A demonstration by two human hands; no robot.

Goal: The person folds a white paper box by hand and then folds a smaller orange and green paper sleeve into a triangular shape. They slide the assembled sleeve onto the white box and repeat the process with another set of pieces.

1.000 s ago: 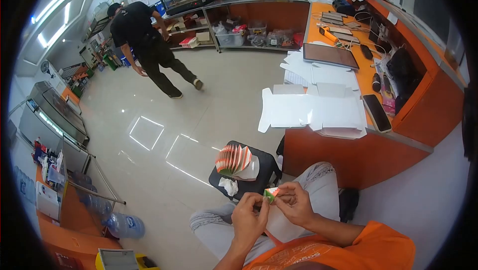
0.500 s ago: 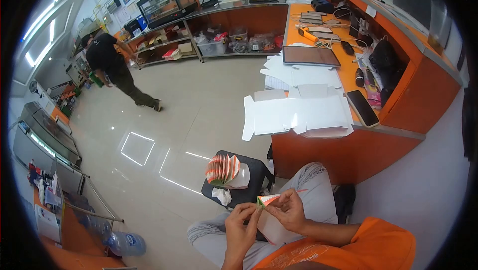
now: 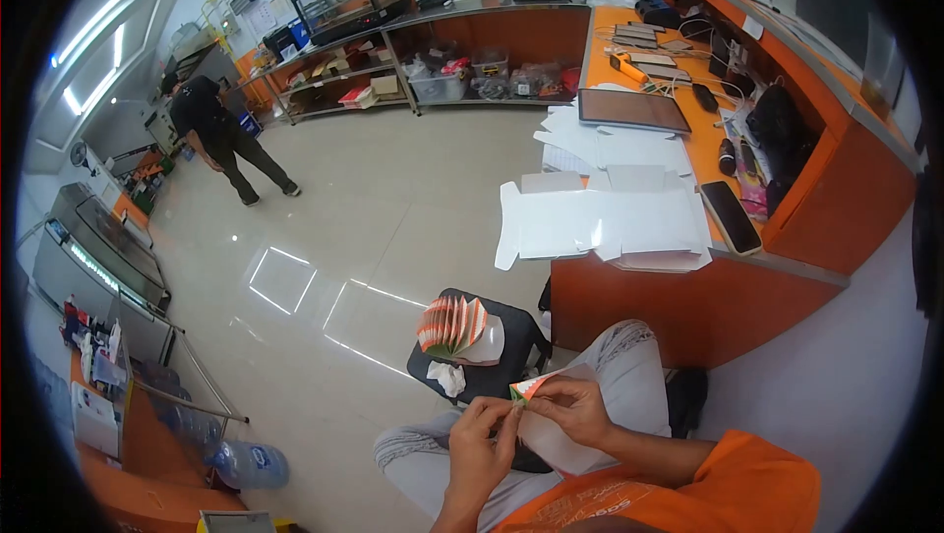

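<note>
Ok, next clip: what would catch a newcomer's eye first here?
Both hands, left hand and right hand, pinch a small folded orange-and-green paper piece over the lap. Just beyond, a fanned stack of similar pieces sits on a black stool; flat white cardboard sheets cover the orange counter on the right.

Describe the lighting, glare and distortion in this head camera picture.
Head view: strong fisheye, with black corners and a bowed counter; ceiling strip lights glare at upper left and reflect as bright patches on the glossy floor; the white cardboard sheets look nearly blown out; the hands' folded paper piece is small and soft.
</note>
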